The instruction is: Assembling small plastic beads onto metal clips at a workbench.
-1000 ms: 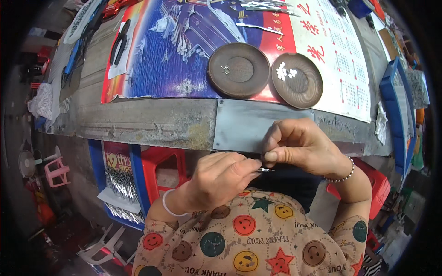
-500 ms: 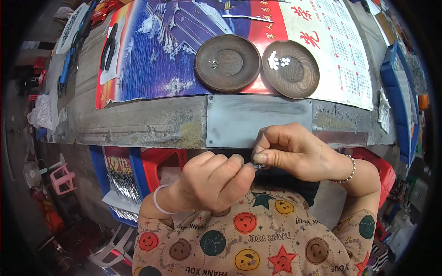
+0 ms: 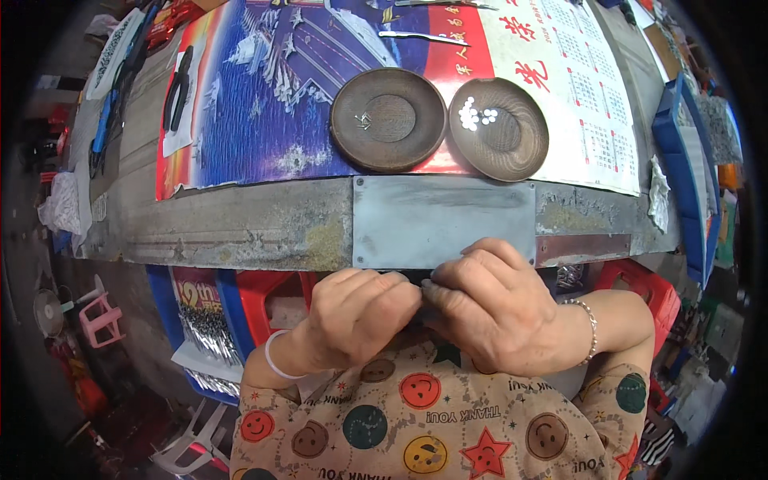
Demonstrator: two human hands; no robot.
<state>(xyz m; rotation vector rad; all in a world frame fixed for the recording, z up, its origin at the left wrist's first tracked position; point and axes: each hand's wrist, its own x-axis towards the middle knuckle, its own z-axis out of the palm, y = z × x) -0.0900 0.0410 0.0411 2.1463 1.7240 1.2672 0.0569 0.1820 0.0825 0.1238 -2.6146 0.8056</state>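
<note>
My left hand (image 3: 360, 314) is closed, thumb and fingers curled together, in front of the bench's near edge. Against its fingertips press those of my right hand (image 3: 494, 308), also closed, with its back turned up. What they pinch between them is hidden now; a small shiny metal piece showed there half a second ago. Beyond the hands, two round brown wooden dishes stand side by side. The left dish (image 3: 390, 156) holds a few tiny metal pins (image 3: 364, 121). In the right dish (image 3: 524, 152) lie several small white round pieces (image 3: 470, 120).
A grey metal plate (image 3: 444, 220) is fixed at the bench edge. Black-handled pliers (image 3: 178, 90) lie left on the poster (image 3: 264, 132), tweezers (image 3: 424, 37) at the far side. A blue bin (image 3: 228, 300) of slim metal parts and red stools (image 3: 260, 298) stand below the bench.
My right hand has rolled over and come down and left, its knuckles now covering the fingertips. The metal piece has gone out of sight. The whole view has shifted slightly.
</note>
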